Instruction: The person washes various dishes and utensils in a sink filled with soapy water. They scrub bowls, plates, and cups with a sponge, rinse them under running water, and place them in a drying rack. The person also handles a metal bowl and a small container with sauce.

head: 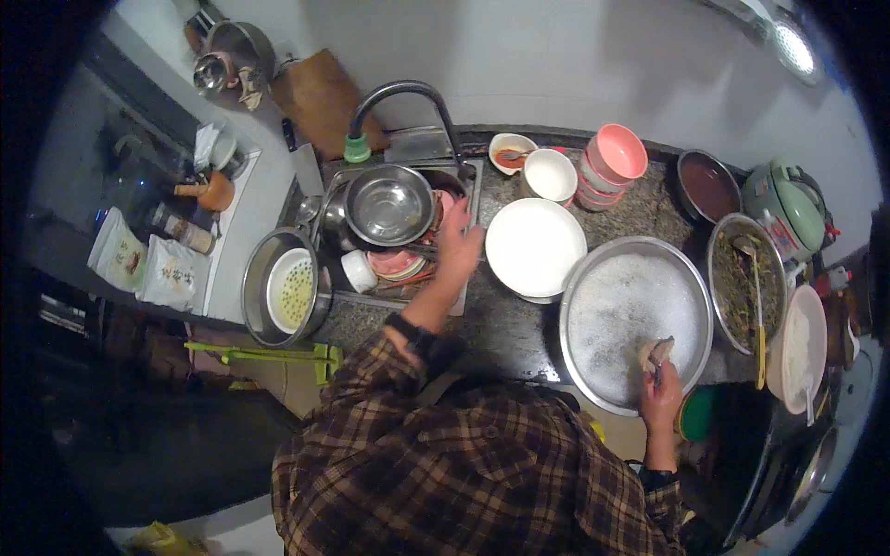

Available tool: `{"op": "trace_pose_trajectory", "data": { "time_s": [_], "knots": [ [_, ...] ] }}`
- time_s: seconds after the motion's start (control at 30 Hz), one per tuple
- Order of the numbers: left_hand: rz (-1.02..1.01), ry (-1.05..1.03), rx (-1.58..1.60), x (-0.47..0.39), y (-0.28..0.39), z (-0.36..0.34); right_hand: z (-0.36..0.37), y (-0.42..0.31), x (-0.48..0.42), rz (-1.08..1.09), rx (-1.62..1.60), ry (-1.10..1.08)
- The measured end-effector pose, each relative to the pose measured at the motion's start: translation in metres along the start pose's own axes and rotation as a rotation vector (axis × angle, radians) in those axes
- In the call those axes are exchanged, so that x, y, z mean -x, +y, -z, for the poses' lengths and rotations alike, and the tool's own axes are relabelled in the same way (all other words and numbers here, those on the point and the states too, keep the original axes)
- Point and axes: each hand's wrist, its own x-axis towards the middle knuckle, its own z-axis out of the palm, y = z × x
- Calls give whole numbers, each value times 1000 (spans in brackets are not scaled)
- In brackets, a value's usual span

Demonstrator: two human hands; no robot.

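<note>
My left hand (459, 247) reaches over the right side of the sink (475, 187), fingers spread, beside a stainless steel bowl (389, 205) resting on stacked dishes. Whether its fingers touch a dish is unclear. Below the steel bowl lie a white cup (359, 271), pink-rimmed dishes (396, 263) and chopsticks (410, 279). My right hand (660, 393) grips a wet cloth (656, 353) at the near edge of a large steel basin (636, 313) filled with suds. Between the sink and the basin stand stacked white plates (536, 247).
Behind the plates are a white bowl (549, 175), stacked pink bowls (617, 154) and a dish with a fork (511, 153). A faucet (400, 87) arches over the sink. A cleaver (306, 167) lies left, near a steel pot (257, 288). Right stands a pan of greens (747, 281).
</note>
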Motion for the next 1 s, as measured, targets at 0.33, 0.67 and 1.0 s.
{"op": "trace_pose_trajectory", "data": {
  "time_s": [0.33,0.67,1.0],
  "knots": [
    [828,395,445,-38,-160,128,-3,-15,-9,-24,41,-3],
    [863,217,1057,-56,-227,135,-15,13,-4,-207,109,-33],
    [810,-123,1014,62,-155,183,-14,-1,-9,-250,32,-74]
  ]
}}
